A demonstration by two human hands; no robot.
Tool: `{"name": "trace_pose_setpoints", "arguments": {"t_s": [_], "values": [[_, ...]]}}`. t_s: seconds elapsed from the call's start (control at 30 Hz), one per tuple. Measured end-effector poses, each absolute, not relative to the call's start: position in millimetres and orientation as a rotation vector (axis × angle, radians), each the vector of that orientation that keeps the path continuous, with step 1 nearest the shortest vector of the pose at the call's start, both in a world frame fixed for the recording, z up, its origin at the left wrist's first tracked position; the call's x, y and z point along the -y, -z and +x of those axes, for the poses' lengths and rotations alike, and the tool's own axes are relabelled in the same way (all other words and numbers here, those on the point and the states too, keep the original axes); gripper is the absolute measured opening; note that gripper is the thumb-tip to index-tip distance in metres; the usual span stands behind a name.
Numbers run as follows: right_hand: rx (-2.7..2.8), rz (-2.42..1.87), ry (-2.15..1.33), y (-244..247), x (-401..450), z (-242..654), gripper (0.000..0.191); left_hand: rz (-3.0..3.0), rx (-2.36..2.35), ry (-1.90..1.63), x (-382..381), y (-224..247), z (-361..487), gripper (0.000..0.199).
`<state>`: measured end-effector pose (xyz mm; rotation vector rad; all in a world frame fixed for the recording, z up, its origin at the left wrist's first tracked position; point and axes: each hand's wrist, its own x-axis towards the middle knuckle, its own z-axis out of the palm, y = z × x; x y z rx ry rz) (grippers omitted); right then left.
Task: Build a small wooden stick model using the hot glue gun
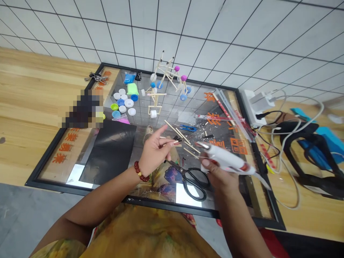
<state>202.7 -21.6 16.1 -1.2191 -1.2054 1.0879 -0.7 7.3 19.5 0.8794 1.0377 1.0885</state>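
Note:
My left hand (154, 152), with a beaded bracelet at the wrist, pinches a thin wooden stick (174, 142) with a dark end; its index finger points out. My right hand (221, 177) grips a white hot glue gun (228, 157), its nozzle turned left toward the stick, with a gap between them. Both are above a glass-topped panel (158, 134). Several loose wooden sticks (183, 135) lie just beyond my left hand. Black-handled scissors (185, 172) rest between my hands. A blue thread snip (188, 128) lies farther back.
Stick models (168, 73) with pink, white and blue pieces stand at the back. Several small clay tubs (122, 102) sit left of them. A black sheet (110, 150) lies at left. Glue sticks (232, 111), a power strip (251, 105) and loose white cables (291, 172) occupy the right.

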Motion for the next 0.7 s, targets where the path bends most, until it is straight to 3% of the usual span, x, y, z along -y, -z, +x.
{"name": "trace_pose_setpoints", "arguments": {"t_s": [0.33, 0.5, 0.6, 0.7], "values": [[1.739, -0.971, -0.955, -14.6, 27.8, 199.3, 0.018, 1.018, -1.038, -1.133, 4.0, -9.4, 6.8, 0.079], [1.696, -0.956, -0.977, -8.5, 32.1, 199.7, 0.018, 1.009, -0.983, -1.128, 7.1, -5.8, 9.1, 0.081], [1.425, -1.097, -0.903, -2.2, 29.2, 203.7, 0.028, 0.975, -0.997, -1.106, 4.8, -7.6, 8.2, 0.067], [1.039, -1.381, -0.616, 0.9, 15.9, 223.2, 0.035, 0.987, -1.027, -1.149, 0.8, -10.8, 5.5, 0.05]]}}
